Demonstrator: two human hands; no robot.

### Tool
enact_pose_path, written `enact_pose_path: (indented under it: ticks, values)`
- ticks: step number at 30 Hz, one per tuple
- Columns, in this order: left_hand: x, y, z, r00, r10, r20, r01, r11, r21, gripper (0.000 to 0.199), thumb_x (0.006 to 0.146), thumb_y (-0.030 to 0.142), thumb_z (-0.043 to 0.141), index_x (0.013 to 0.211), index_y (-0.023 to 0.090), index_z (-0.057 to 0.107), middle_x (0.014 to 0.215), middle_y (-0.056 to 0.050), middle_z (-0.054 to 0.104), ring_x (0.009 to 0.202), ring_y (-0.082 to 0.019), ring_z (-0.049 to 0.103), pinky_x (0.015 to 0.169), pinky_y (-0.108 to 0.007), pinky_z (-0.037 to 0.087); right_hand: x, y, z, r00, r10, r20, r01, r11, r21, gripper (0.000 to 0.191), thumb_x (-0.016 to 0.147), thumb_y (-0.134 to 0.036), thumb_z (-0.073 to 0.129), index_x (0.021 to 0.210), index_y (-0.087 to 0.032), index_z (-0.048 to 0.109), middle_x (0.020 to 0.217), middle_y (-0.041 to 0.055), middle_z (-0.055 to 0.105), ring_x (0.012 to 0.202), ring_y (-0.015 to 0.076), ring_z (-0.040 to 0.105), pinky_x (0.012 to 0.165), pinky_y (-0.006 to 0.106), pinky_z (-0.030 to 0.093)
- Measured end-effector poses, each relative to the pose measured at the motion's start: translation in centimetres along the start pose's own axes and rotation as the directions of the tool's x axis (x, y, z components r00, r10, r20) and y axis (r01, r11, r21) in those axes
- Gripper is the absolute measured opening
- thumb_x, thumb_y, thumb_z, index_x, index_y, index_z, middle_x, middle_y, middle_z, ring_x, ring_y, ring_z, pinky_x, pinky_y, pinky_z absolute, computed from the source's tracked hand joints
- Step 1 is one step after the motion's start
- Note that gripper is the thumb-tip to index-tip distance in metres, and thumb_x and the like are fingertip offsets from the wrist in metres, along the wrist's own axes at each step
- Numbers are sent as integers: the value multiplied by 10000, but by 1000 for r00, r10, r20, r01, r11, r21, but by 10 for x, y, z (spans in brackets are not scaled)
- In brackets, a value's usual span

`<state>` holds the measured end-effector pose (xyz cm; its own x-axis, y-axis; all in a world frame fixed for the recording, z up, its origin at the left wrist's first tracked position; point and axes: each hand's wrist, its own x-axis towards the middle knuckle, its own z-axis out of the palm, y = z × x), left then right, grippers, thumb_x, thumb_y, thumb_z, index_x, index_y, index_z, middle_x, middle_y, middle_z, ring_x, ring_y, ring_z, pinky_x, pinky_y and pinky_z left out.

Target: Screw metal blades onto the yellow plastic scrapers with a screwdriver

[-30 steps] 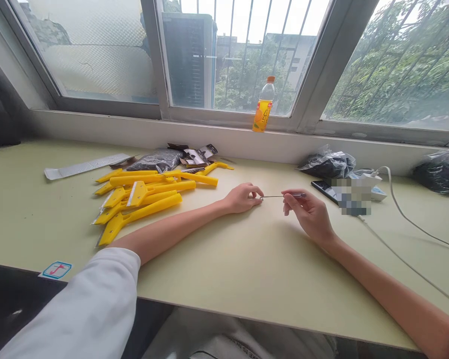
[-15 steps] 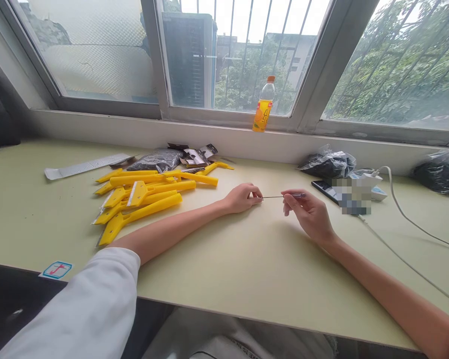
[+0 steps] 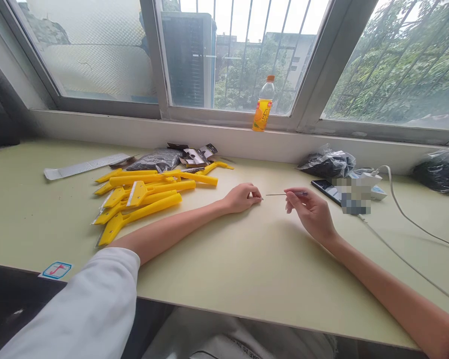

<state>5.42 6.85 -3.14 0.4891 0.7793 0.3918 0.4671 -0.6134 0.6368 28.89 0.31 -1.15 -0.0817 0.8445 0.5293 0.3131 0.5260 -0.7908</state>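
My left hand rests on the table with thumb and fingers pinched together. A tiny shiny piece shows at its fingertips, too small to name. In my right hand is a thin screwdriver, its handle wrapped by my fingers and its slim metal shaft pointing left. The screwdriver's tip stands a short gap away from my left fingertips. To the left of my hands lies a pile of yellow scrapers with flat blades, handles mostly turned right.
Behind the scrapers are a dark plastic bag and printed packaging. A phone, white cables and bagged dark items lie right. An orange drink bottle stands on the sill. The table's front edge runs near my lap.
My right hand has drawn the screwdriver slightly to the right, so its tip has come away from my left fingertips. The left hand has hardly moved.
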Motion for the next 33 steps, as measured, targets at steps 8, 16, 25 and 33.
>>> enact_pose_path:
  ticks: [8,16,25,33]
  values:
    - [0,0,0,1000,8,-4,-8,1000,-2,134,878,287,673,898,187,760,928,-34,656,780,-146,580,767,-283,465,0,5,0,997,26,75,-24,999,-36,366,949,-537,622,1066,-197,695,757,30,666,662,177,656,686,347,539]
    - [0,0,1,1000,9,-9,-9,1000,-3,139,873,296,676,884,182,757,923,-33,655,774,-142,583,764,-282,468,-1,3,0,997,9,78,-9,1000,-11,346,957,-512,622,1061,-190,697,765,34,663,661,177,652,686,354,543]
    - [0,2,1,1000,-4,-22,4,1000,6,137,866,289,679,878,178,757,924,-35,655,769,-140,586,761,-281,470,-2,-1,1,998,-23,51,19,998,63,288,957,-458,646,1047,-191,709,778,28,654,634,160,637,652,344,545]
    - [-1,1,1,1000,12,-25,-11,1000,5,130,867,282,675,874,189,765,913,-25,654,765,-134,585,765,-279,469,-3,-5,1,998,-36,48,32,996,88,268,961,-442,645,1043,-197,715,788,27,650,629,157,631,633,341,542]
